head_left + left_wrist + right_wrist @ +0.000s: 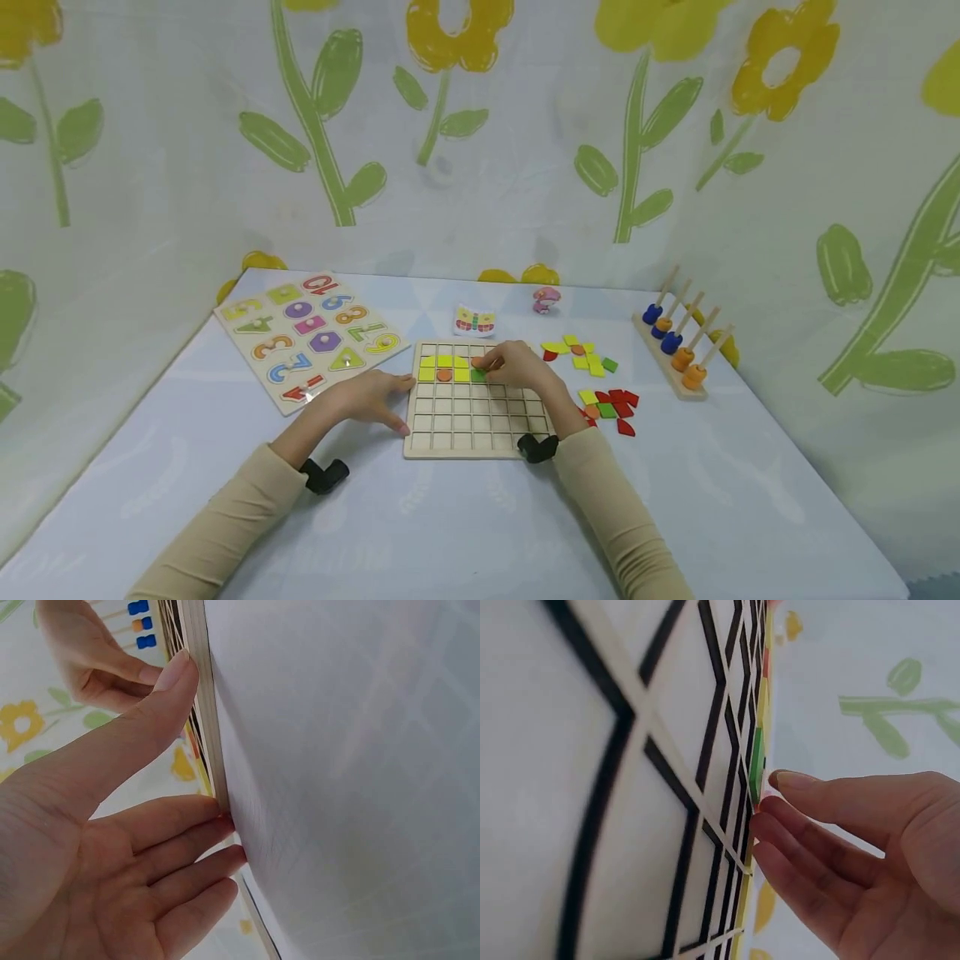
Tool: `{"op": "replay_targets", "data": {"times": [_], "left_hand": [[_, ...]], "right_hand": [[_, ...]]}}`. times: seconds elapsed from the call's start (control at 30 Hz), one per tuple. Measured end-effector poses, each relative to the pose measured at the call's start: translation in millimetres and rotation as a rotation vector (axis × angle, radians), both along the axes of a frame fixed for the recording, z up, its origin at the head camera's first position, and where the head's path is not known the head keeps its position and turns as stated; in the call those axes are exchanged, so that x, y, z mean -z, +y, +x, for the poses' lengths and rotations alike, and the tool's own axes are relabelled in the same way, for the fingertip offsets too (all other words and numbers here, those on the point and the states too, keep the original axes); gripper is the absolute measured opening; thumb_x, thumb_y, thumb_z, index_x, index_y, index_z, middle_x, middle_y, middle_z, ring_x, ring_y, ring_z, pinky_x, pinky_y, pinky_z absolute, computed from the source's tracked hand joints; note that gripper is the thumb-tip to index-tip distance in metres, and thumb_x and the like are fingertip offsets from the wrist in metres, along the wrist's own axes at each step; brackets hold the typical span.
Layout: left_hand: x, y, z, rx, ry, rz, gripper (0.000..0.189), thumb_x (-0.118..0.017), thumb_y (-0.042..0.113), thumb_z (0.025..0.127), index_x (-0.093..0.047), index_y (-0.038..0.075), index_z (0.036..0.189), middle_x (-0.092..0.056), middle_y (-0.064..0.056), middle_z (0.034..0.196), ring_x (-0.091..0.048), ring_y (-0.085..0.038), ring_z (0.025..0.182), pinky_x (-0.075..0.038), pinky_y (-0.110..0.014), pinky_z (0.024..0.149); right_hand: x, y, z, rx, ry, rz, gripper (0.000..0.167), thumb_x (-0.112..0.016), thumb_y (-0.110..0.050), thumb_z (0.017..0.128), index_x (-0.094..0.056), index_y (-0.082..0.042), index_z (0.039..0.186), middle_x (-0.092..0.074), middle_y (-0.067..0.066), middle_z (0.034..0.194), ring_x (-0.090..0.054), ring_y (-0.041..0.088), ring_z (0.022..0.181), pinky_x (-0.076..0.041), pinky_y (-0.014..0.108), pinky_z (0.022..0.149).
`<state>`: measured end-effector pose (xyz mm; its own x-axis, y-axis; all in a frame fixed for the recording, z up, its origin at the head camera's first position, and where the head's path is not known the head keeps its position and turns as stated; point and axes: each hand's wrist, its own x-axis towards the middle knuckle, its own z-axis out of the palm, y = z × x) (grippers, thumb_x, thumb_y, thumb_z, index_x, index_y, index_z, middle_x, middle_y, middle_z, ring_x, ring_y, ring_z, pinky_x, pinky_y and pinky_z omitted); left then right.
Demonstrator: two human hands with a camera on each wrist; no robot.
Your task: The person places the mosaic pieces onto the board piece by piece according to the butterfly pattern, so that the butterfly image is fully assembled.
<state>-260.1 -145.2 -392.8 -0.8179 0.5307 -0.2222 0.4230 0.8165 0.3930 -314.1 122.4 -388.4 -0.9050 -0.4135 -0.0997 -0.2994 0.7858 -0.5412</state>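
Note:
A wooden grid board (442, 429) lies on the table. Toward its far left are several yellow square tiles (427, 374), an orange round tile (444, 376) and a green tile (477, 377). My left hand (371, 396) touches the board's left edge, thumb apart from the fairly straight fingers (187, 877). Over the board's far part, my right hand (513, 367) touches a second orange tile (476, 362), partly hidden by the fingertips, beside the green one. In the right wrist view its thumb (799, 781) stands slightly apart from the relaxed fingers.
Loose yellow tiles (588, 362) and red tiles (618, 400) lie right of the board. Behind it stand a butterfly picture card (474, 322) and a small pink figure (546, 300). A number puzzle (311, 333) lies left; a peg stacker (678, 354) stands far right.

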Motion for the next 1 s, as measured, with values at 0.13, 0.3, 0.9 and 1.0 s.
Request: {"op": "replay_targets", "data": {"times": [0.13,0.3,0.9,1.0], "left_hand": [[0.4,0.0,-0.6,0.000,-0.008,0.001,0.087,-0.082,0.039,0.074,-0.044,0.000,0.142,-0.040,-0.015,0.148,-0.034,-0.036,0.137,-0.030,-0.049,0.111],[0.8,-1.5,-0.1,-0.012,-0.021,0.011,0.087,-0.083,0.038,0.074,-0.044,0.001,0.143,-0.040,-0.013,0.149,-0.033,-0.036,0.138,-0.030,-0.049,0.111],[-1.8,-1.2,0.8,-0.016,-0.015,0.003,0.085,-0.082,0.038,0.075,-0.046,0.002,0.142,-0.042,-0.012,0.148,-0.034,-0.037,0.137,-0.032,-0.050,0.110],[-1.5,-0.9,0.5,-0.020,-0.020,0.004,0.084,-0.082,0.038,0.075,-0.046,0.003,0.142,-0.042,-0.012,0.148,-0.033,-0.037,0.138,-0.031,-0.051,0.110]], "right_hand": [[-3.9,7,-1.6,-0.048,0.051,-0.012,0.023,-0.071,-0.005,0.087,-0.074,-0.007,0.109,-0.071,0.004,0.101,-0.063,0.019,0.092,-0.053,0.031,0.084],[-12.4,24,-4.4,-0.064,0.083,-0.048,0.022,-0.068,-0.005,0.089,-0.072,-0.002,0.110,-0.071,0.009,0.103,-0.065,0.022,0.091,-0.055,0.033,0.082],[-6.1,129,-16.2,0.314,0.010,-0.023,0.028,-0.066,-0.016,0.092,-0.069,-0.001,0.115,-0.066,0.017,0.114,-0.059,0.034,0.104,-0.049,0.048,0.092],[-2.3,141,-16.3,0.355,-0.006,-0.037,0.029,-0.065,-0.017,0.093,-0.067,-0.003,0.118,-0.065,0.018,0.116,-0.058,0.034,0.105,-0.047,0.049,0.095]]}}
